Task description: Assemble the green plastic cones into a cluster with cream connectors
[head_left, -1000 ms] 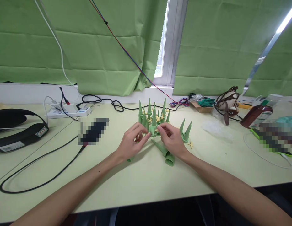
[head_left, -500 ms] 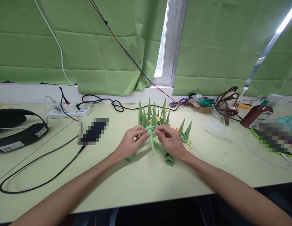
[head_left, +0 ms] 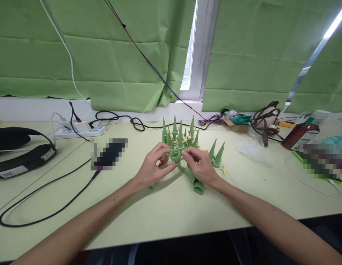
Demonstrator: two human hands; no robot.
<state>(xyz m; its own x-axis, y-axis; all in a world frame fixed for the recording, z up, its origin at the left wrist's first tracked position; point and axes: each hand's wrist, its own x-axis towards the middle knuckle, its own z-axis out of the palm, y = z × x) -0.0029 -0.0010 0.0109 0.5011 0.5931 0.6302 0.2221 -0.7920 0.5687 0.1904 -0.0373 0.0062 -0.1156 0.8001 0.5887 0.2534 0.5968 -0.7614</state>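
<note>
My left hand (head_left: pixel 151 165) is closed on a green plastic watering spike (head_left: pixel 175 156), its round threaded opening facing me. The spike's pointed end is hidden behind the opening. At the opening's right side, my right hand (head_left: pixel 200 165) pinches a small yellow valve (head_left: pixel 182 156), mostly covered by the fingertips. Just behind the hands stand several green spikes (head_left: pixel 180 136) on their wide ends, with yellow valves scattered among them. Below my right hand, a loose green spike (head_left: pixel 198 187) lies with its open end toward me. Another green piece (head_left: pixel 152 186) is partly hidden under my left hand.
To the right stand more upright spikes (head_left: pixel 219 156), beside a loose yellow T-shaped valve (head_left: pixel 223 169). A phone (head_left: pixel 109 154) on a black cable lies left, before a power strip (head_left: pixel 79 129). A brown bottle (head_left: pixel 300 136) and crumpled plastic (head_left: pixel 253 152) are at right.
The held spike has turned: its point hung down toward me before, and now its open end faces me. My left thumb and fingers have shifted around it; my right hand barely moved.
</note>
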